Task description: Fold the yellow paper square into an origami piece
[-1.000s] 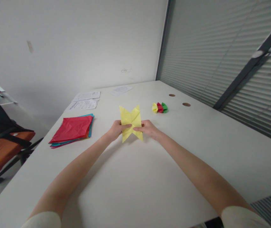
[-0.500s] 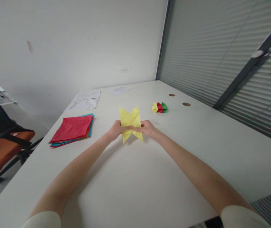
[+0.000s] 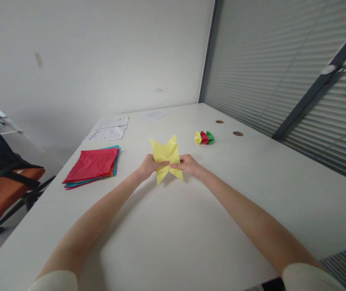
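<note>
Yellow paper (image 3: 166,152), mid worktop (image 3: 191,234), between our left hand (image 3: 148,166) and right hand (image 3: 190,165); fingers pinch its waist from both sides, thumbs on the near face. We'd press evenly so the points don't skew or tear. Folded paper trio (image 3: 204,138) sits far right.

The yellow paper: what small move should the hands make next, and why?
I'd suggest squeezing the yellow paper gently inward at its middle. The left hand and right hand hold it from opposite sides, their fingers nearly meeting at its centre, while its four corners spread outward, so the middle seems the easiest place to gather.
</note>
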